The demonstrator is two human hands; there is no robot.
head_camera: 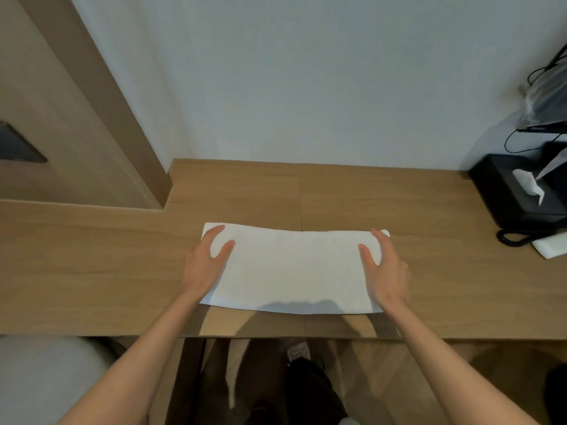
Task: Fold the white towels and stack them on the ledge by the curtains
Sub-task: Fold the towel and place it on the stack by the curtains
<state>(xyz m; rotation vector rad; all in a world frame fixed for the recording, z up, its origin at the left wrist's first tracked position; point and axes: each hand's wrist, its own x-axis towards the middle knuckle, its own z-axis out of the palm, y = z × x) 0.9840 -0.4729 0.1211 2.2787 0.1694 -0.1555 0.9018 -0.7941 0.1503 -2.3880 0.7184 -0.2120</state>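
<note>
Pressing the white towel flat on the worktop near its front edge, with left hand and right hand on opposite ends, each grip spread, pinching nothing. Likely squaring it for a crosswise fold.

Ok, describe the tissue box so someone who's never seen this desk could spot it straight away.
Follow the long wooden desk to its far right end, past the white towel under the left hand and right hand. Against the wall sits a black tissue box. Unlike the black coiled cord and white slab in front, it has a white tissue sticking up from its top.
</note>
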